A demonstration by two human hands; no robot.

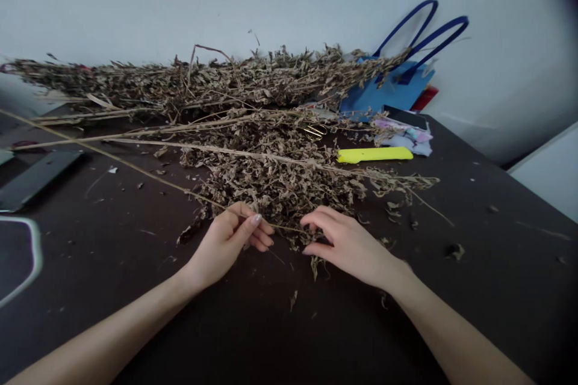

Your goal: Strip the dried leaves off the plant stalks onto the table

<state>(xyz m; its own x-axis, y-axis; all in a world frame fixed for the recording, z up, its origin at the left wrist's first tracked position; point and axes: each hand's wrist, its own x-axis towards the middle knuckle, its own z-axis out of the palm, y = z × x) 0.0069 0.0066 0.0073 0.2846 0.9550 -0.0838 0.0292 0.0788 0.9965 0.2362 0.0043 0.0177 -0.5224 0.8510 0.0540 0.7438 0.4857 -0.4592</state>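
Observation:
My left hand [237,231] pinches a long, thin dried stem [130,165] between thumb and fingers; the stem runs up to the far left. To its right, my right hand [334,237] is at the stem's thin end, thumb and fingers apart around it, with small leaves just below. Whether the fingertips touch the stem is unclear. Beyond both hands lies a loose pile of dried leaves [280,180], crossed by a pale stem [253,153] with leaves at its right tip.
Along the wall lies a big bundle of dried plants [180,81]. Right of the pile are a yellow-handled tool [374,155], gold scissors [315,132], a crumpled cloth [413,139] and a blue bag [383,93]. A dark flat object [38,177] and a white-rimmed item [36,246] sit left.

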